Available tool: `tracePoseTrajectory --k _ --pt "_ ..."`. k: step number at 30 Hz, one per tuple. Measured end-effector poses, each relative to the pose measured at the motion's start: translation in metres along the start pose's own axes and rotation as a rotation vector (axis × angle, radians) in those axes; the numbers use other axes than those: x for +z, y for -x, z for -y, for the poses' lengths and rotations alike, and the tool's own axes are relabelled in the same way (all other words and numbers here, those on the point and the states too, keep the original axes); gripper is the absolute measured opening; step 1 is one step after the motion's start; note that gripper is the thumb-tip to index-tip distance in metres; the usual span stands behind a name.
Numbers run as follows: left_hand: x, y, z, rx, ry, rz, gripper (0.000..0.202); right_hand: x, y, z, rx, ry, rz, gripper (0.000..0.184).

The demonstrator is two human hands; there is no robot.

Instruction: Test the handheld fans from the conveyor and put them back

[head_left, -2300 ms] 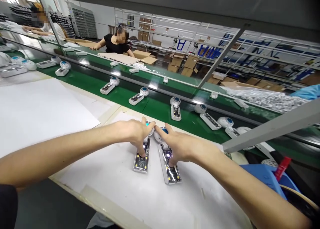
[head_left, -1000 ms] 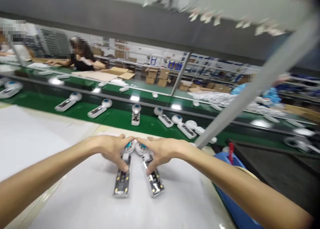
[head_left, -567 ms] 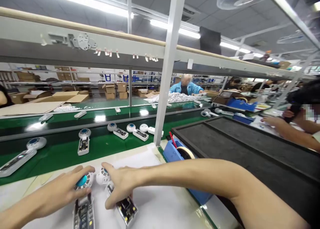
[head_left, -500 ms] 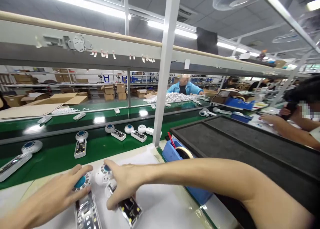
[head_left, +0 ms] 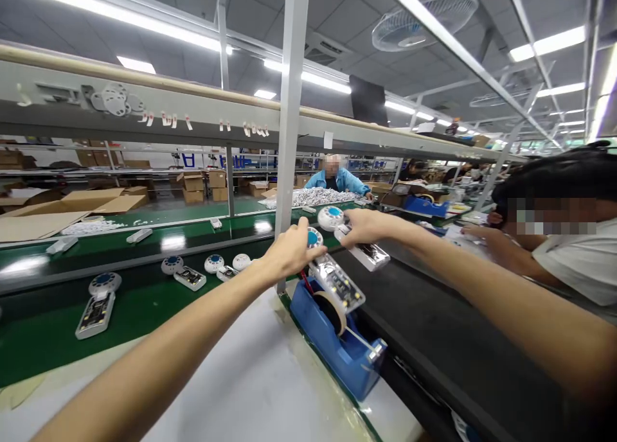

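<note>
so, left hand (head_left: 288, 252): reaching across to the right — thumb and fingers pinching the round, blue-centred head of the first gadget.
first gadget (head_left: 340, 282): up in the air, clear-faced body tilted down to the right, board and small yellow squares on show, just over the tape dispenser.
right hand (head_left: 373, 227): just beyond the left one, thumb and fingers closed at the neck of the second gadget; some fingertips are hidden.
second gadget (head_left: 367, 254): out over the dark tray (head_left: 443, 339), round head to the left, body slanting down to the right — close beside its twin.
tape dispenser (head_left: 332, 352): blue, at the right edge of the white paper (head_left: 226, 384), tape roll in its cradle.
green belt (head_left: 149, 317): more of these gadgets lie along it, the nearest one (head_left: 95, 313) face up at the left.
company: a person in a blue jacket (head_left: 348, 184) sits behind a white heap (head_left: 318, 198); a person in a white top (head_left: 578, 259) leans in at the right.
</note>
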State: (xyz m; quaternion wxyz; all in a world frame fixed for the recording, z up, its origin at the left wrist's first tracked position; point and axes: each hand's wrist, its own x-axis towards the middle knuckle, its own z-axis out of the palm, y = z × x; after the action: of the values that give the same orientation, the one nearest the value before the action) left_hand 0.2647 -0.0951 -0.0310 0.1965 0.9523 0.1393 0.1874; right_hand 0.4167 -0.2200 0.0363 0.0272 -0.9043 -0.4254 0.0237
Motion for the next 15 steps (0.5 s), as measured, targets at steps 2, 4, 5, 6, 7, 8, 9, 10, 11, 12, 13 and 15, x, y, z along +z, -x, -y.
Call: tracePoseTrajectory --k 2,4,5,6,7,8,9,10,11,12,13,15 --pt "0.021 -0.034 -0.004 -0.016 -0.001 0.029 0.059 0.011 -0.018 -0.027 0.131 0.004 0.108 0.034" --pt "0.042 -0.057 -0.009 -0.042 -0.014 0.075 0.061 0.024 -0.029 -0.045 0.211 -0.016 0.203 0.024" --pt "0.053 -0.066 -0.011 -0.057 -0.023 0.097 0.060 0.030 -0.033 -0.052 0.238 -0.028 0.239 0.022" --pt "0.063 -0.072 -0.013 -0.072 -0.032 0.116 0.058 0.036 -0.036 -0.056 0.259 -0.037 0.269 0.022" --pt "0.072 -0.077 -0.015 -0.087 -0.040 0.132 0.056 0.042 -0.039 -0.059 0.275 -0.043 0.292 0.023" --pt "0.081 -0.080 -0.017 -0.101 -0.048 0.141 0.053 0.048 -0.042 -0.060 0.286 -0.046 0.310 0.023" --pt "0.090 -0.083 -0.019 -0.114 -0.056 0.145 0.052 0.053 -0.043 -0.060 0.293 -0.047 0.324 0.023" --pt "0.097 -0.084 -0.021 -0.127 -0.063 0.141 0.051 0.059 -0.044 -0.060 0.294 -0.046 0.332 0.022" --pt "0.103 -0.085 -0.023 -0.137 -0.072 0.133 0.052 0.064 -0.044 -0.059 0.288 -0.044 0.334 0.022" --pt "0.107 -0.083 -0.025 -0.144 -0.079 0.123 0.052 0.069 -0.043 -0.059 0.275 -0.038 0.332 0.021" --pt "0.109 -0.081 -0.027 -0.146 -0.086 0.115 0.054 0.073 -0.040 -0.059 0.254 -0.029 0.324 0.019" --pt "0.105 -0.070 -0.030 -0.124 -0.092 0.103 0.059 0.079 -0.036 -0.065 0.179 -0.006 0.271 0.012"
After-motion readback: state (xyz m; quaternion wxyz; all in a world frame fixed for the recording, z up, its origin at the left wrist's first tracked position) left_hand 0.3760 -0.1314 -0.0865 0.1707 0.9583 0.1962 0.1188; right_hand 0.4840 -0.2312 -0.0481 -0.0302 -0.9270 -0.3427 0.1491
